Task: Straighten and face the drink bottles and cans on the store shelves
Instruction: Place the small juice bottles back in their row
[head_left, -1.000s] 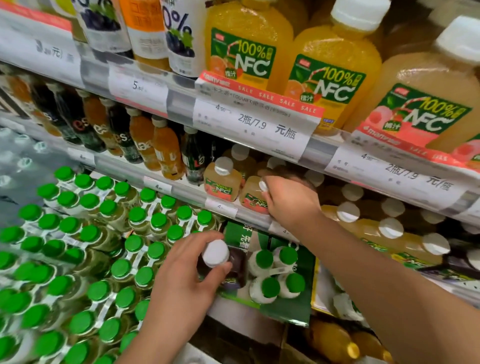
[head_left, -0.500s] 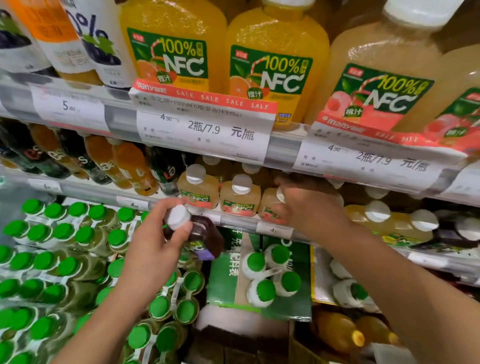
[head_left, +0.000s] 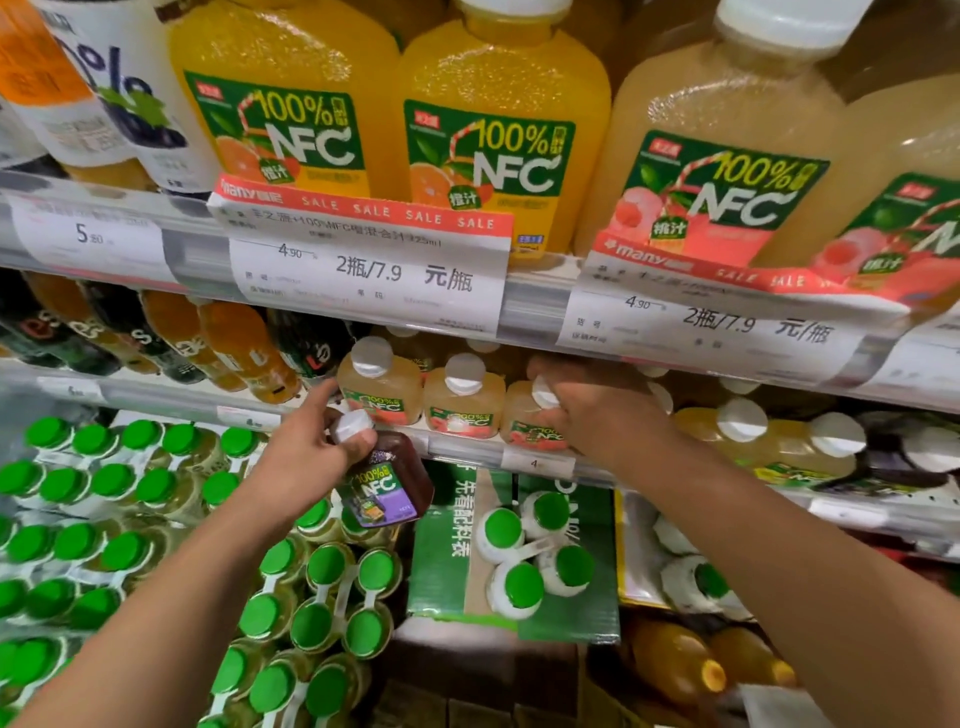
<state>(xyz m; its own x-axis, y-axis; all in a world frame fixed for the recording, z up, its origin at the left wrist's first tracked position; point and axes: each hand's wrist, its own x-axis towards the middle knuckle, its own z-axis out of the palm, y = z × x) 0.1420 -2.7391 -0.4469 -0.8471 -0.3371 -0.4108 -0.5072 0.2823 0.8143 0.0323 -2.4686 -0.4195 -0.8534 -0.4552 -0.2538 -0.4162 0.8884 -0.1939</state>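
Left hand (head_left: 306, 452) grips a small dark purple NFC juice bottle (head_left: 387, 480) by its white cap and neck, fingers curled round the top, bottle hanging tilted in the air just in front of the middle shelf rail (head_left: 467, 447), label facing out; judged a stray being carried to its proper row, so held by the cap for a quick set-down. Right hand (head_left: 597, 410) reaches under the upper shelf and closes its fingers round the third small peach NFC bottle (head_left: 530, 415) at the shelf front, just beside two upright peach bottles (head_left: 384, 387) whose labels face forward; likely turning or drawing it into line with them. Large orange NFC bottles (head_left: 291, 104) stand above, behind the sale price tags (head_left: 363, 260); green-capped bottles (head_left: 322, 571) fill the level below. Against a second ago: the purple bottle was down among the green caps beside the green carton (head_left: 447, 545), now raised to the shelf edge; right hand has stayed on the same peach bottle; view has shifted closer and rightward
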